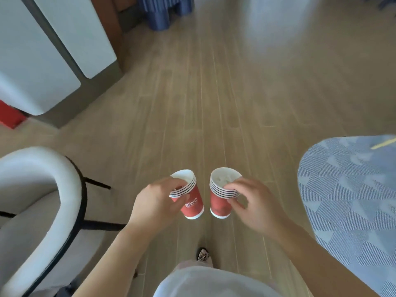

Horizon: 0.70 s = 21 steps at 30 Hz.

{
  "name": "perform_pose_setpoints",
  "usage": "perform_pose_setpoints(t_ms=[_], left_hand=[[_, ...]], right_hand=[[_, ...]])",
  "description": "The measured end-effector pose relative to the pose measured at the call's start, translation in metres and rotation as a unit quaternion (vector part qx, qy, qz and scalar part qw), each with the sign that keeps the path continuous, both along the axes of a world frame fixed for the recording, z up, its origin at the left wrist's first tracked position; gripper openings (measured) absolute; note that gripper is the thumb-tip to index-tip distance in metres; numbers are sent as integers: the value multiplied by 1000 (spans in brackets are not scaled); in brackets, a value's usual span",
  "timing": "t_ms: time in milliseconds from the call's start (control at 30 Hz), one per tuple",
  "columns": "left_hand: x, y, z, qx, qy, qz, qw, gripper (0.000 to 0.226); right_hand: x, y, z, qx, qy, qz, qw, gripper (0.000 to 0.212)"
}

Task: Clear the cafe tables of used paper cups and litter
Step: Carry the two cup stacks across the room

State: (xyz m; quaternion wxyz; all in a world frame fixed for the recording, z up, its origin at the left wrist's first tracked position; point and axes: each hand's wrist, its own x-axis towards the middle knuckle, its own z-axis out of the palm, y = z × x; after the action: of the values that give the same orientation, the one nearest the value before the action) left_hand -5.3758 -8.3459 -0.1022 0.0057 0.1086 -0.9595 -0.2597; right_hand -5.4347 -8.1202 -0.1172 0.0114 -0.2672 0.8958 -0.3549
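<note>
The person stands over the wooden floor (192,103) with a stack of red paper cups in each hand, both stacks held in the air in front of the body. The left hand (154,202) curls round the left stack (192,203) just under the rims, and that stack tilts, its mouth leaning left; the fingers behind it are hidden, and the white lettering on its side is too blurred to read whole. The right hand (255,204) pinches the right stack (219,203) at the rims, fingertips over the lip, the stack close to upright. Something pale and crumpled lies in its top cup; I can't tell what. The stacks hang just beside each other, apart. The nested rims blur together, so the count is unclear. A white curved chair (42,179) on a black frame is cut off at the left, and a blue patterned rug (347,189) at the right. Farther off everything smears: a white-and-grey cabinet (53,50), blue cloth (162,11), a red shape (8,114) at the edge. One sandalled foot (203,255) shows below; pale clothing hides the rest.
</note>
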Motion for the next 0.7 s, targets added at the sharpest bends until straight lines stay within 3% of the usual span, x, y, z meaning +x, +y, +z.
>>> perform_pose_setpoints(t_ms=[367,700], left_hand=[[-190,-85,-3,-15,-4,-2,1000,26],[-423,-141,1,-18,-24,11,999,24]], right_hand=[[-200,-105,-8,3,-16,21,1000,27],[-444,-171,-13,27,-15,74,997,26]])
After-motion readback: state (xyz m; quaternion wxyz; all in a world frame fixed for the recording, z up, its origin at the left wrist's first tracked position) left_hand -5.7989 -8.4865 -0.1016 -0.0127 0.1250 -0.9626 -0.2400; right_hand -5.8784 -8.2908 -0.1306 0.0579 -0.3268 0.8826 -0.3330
